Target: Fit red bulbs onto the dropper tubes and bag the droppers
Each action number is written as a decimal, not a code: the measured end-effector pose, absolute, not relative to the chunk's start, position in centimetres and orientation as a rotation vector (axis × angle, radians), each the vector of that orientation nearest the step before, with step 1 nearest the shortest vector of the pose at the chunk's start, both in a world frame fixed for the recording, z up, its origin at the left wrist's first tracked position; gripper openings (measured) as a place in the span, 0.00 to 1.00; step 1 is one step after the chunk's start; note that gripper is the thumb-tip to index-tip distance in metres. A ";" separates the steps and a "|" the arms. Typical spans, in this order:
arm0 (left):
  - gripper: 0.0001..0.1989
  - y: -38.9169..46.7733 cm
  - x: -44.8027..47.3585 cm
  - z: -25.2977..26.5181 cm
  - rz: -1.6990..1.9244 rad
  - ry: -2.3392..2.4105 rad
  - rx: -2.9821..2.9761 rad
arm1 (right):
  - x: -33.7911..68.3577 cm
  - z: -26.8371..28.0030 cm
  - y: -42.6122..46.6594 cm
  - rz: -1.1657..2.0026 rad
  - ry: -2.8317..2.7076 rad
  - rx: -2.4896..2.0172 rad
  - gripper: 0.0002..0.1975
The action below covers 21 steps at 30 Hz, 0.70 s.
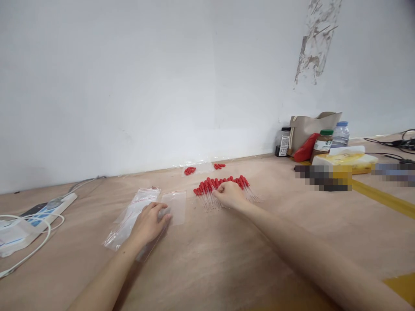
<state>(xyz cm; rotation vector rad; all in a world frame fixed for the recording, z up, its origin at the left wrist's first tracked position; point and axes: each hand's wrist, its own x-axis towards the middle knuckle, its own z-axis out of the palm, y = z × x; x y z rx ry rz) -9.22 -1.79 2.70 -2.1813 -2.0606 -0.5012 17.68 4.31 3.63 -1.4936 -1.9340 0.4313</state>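
Observation:
A row of droppers [204,189] with red bulbs and thin clear stems lies side by side on the brown-covered table, tips toward me. My right hand [229,194] reaches into the middle of the row, its thumb and fingers pinched on a dropper that they mostly hide. To the left, my left hand [149,221] holds nothing; its slightly curled fingers are apart above clear zip bags. One flat zip bag [178,209] lies by its fingertips, and a loose stack of clear bags [129,216] spreads beneath and left of it.
Behind the row lie two small groups of red pieces [189,171], the left one on clear plastic. A white power strip [61,201] with cables is at far left. Back right hold a grey bag [313,129], jars [323,140], a water bottle [341,134] and a tissue pack [345,160].

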 end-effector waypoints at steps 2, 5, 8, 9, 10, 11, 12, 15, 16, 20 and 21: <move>0.16 -1.8 -9.7 2.7 -0.450 -2.123 -2.138 | 15.8 3.5 5.3 0.414 -1.888 -1.587 0.11; 0.16 -1.9 -10.1 2.8 -0.417 -2.148 -2.125 | 13.7 3.0 6.3 0.371 -1.829 -1.706 0.10; 0.17 -1.9 -10.4 2.9 -0.388 -2.168 -2.122 | 12.8 2.4 6.8 0.343 -1.823 -1.779 0.11; 0.17 -2.0 -10.4 2.9 -0.376 -2.177 -2.113 | 12.8 2.2 6.8 0.339 -1.831 -1.789 0.11; 0.17 -2.0 -10.4 2.9 -0.361 -2.188 -2.100 | 12.9 2.1 6.9 0.337 -1.839 -1.791 0.12; 0.18 -2.0 -10.3 2.9 -0.341 -2.198 -2.085 | 13.0 2.1 6.9 0.336 -1.846 -1.791 0.12; 0.18 -2.1 -10.2 3.0 -0.313 -2.207 -2.069 | 13.2 2.1 6.8 0.333 -1.851 -1.789 0.13; 0.18 -2.4 -9.8 3.0 -0.180 -2.240 -2.032 | 14.0 2.5 6.2 0.283 -1.872 -1.768 0.16; 0.17 -2.5 -9.7 3.1 -0.128 -2.255 -2.029 | 14.4 2.6 5.8 0.248 -1.886 -1.754 0.16; 0.20 -2.7 -9.0 3.0 0.041 -2.339 -1.997 | 16.7 2.4 3.5 0.084 -2.005 -1.660 0.12; 0.22 -2.8 -8.8 2.9 0.064 -2.371 -1.957 | 17.5 2.2 2.8 0.045 -2.040 -1.636 0.12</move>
